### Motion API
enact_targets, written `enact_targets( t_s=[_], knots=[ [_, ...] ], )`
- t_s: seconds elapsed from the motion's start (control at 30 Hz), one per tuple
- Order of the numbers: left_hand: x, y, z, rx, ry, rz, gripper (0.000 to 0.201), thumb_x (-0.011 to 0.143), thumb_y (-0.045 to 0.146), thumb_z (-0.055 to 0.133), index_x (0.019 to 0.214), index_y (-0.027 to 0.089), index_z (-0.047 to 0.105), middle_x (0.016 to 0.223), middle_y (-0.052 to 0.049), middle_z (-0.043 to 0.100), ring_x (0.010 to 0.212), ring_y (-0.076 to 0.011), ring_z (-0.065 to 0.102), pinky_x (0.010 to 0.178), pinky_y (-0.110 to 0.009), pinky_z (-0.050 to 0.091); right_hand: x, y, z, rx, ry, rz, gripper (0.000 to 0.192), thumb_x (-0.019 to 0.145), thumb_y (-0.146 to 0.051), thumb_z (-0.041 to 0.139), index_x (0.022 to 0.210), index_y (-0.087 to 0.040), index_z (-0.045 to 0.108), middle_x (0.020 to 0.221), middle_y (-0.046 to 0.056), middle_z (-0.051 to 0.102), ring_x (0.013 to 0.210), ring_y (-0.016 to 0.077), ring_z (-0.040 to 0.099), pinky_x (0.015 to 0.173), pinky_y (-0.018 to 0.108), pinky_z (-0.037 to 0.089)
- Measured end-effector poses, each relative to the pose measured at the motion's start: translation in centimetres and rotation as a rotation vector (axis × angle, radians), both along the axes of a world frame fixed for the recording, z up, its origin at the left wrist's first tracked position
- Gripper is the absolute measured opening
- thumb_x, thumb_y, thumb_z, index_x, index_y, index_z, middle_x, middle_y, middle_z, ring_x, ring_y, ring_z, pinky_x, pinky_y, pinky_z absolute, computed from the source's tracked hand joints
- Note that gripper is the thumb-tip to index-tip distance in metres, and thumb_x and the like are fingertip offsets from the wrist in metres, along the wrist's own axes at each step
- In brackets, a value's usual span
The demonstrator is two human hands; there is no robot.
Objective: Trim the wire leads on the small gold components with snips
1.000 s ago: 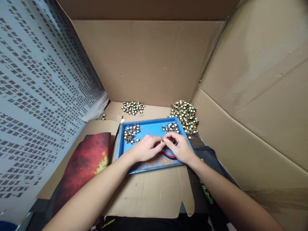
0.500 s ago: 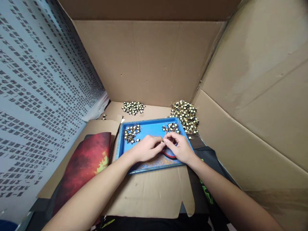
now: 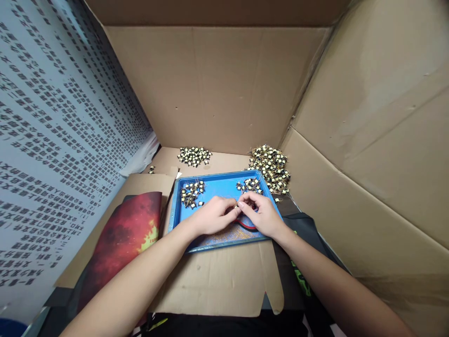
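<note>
Component (image 3: pixel 236 205) pinched between both hands above tray (image 3: pixel 224 181); four heaps around.

Both bare forearms enter from the bottom of the frame and converge toward its middle, the left from the lower left, the right from the lower right. The left hand (image 3: pixel 212 219) lies palm down, knuckles up, its fingers (image 3: pixel 229 211) curled and pinched toward the right. The right hand (image 3: pixel 264 216) mirrors it, its fingers (image 3: pixel 245 206) bent inward. The fingertips of the two hands meet just left of frame centre, touching.
</note>
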State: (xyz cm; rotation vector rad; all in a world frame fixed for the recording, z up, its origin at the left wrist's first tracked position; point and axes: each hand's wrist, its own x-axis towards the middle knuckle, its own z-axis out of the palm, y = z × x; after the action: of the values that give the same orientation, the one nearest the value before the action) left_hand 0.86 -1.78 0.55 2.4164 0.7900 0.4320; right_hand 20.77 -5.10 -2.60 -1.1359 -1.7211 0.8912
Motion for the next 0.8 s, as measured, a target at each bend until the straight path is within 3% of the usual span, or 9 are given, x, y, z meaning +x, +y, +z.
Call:
enact_targets(
  t_s=[0.37,0.8],
  knots=[
    [0.04,-0.07,-0.15,0.018,0.023,0.006,0.032,0.106,0.033,0.046,0.09,0.015,0.068,0.076,-0.003,0.069,0.064,-0.0151,0.058,0.063,-0.027,0.037,0.03,0.02,0.07,-0.002,-0.034,0.026,0.008,0.096,-0.026,0.059,0.09,-0.022,0.062,0.078,0.0,0.065,0.071,0.0165,0.06,0.069,0.03,0.048],
    [-0.14,0.17,-0.9,0.003,0.098,0.015,0.019,0.099,0.026,0.051,0.101,0.015,0.067,0.09,-0.007,0.072,0.075,-0.0197,0.065,0.071,-0.028,0.045,-0.3,-0.28,0.4,0.075,-0.169,0.075,0.007,0.093,-0.019,0.061,0.088,-0.022,0.065,0.081,0.0,0.064,0.072,0.0159,0.057,0.068,0.03,0.046]
  ],
)
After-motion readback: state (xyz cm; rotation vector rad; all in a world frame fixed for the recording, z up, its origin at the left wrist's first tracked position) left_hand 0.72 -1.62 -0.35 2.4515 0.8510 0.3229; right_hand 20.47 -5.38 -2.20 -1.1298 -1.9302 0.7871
